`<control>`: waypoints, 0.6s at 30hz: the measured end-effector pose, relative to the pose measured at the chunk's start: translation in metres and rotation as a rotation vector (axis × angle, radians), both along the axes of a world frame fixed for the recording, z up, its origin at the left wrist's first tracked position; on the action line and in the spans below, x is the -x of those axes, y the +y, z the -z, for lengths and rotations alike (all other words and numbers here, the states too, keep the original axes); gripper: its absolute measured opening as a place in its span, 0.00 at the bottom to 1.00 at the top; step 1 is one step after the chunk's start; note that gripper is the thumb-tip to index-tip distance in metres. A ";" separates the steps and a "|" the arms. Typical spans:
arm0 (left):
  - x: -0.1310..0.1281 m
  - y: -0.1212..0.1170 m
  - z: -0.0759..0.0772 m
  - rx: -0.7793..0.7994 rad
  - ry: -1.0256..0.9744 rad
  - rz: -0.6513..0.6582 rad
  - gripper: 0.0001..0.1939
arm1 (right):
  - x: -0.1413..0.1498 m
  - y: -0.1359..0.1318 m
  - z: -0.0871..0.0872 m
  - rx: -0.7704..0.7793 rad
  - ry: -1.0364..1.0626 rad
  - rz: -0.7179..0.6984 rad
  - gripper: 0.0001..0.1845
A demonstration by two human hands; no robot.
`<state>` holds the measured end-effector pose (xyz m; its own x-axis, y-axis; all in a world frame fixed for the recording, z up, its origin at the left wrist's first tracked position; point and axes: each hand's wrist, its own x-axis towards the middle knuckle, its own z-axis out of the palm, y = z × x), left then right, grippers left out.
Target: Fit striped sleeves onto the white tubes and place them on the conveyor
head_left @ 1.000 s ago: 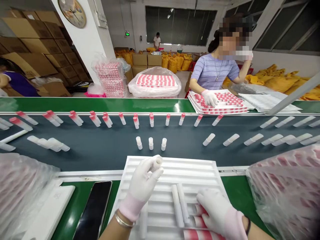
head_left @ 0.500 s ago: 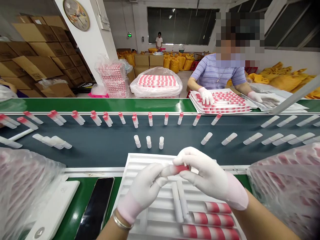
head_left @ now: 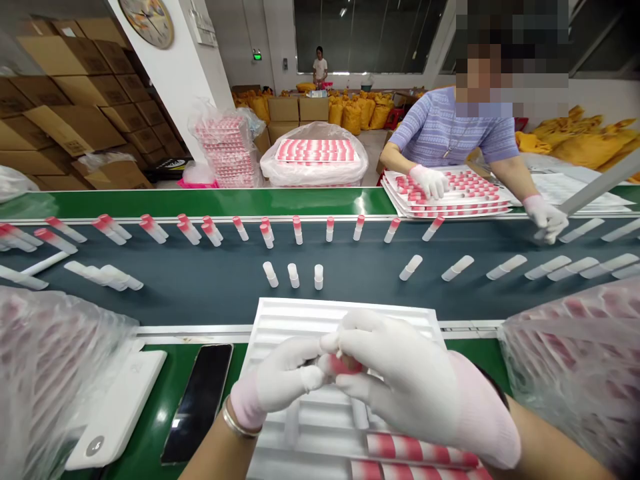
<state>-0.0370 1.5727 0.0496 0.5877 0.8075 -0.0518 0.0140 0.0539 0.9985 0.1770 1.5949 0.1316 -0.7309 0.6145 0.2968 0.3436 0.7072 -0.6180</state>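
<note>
Above a white ridged tray (head_left: 280,320), my two gloved hands meet around a small red-and-white tube (head_left: 347,364). My left hand (head_left: 283,380) pinches its left end between thumb and fingers. On the red end, my right hand (head_left: 400,373) is closed, its thumb below and fingers above; that hand covers much of the tube. Red-and-white tubes (head_left: 420,449) lie in rows in the tray's near right part, below my right hand. A plain white tube (head_left: 359,413) lies across the ridges, mostly hidden by my right hand.
A dark conveyor belt (head_left: 210,303) beyond the tray carries upright red-topped and white tubes. A phone (head_left: 200,400) and a white flat device (head_left: 125,407) lie to the left. Plastic-wrapped stacks flank both sides. Across the belt, a co-worker (head_left: 457,133) handles filled trays (head_left: 450,215).
Both hands have shifted slightly left and lower, with the right hand turned so it covers more of the tube. The co-worker's one hand has reached over the belt.
</note>
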 end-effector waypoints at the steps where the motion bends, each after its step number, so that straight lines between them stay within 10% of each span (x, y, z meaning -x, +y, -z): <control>1: -0.002 0.000 -0.001 -0.052 0.022 -0.050 0.11 | 0.002 0.000 0.000 0.002 -0.012 0.036 0.07; 6: -0.020 -0.002 -0.008 -0.352 0.171 -0.331 0.06 | 0.015 0.000 0.012 0.096 0.178 0.206 0.06; 18: -0.030 -0.015 -0.005 -0.367 0.187 -0.508 0.07 | 0.030 -0.010 0.032 0.268 0.417 0.370 0.04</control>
<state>-0.0066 1.5580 0.0546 0.1358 0.9670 0.2157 0.2521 -0.2442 0.9364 0.1471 1.5853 0.0996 -0.3109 0.8978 0.3120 0.2277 0.3891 -0.8926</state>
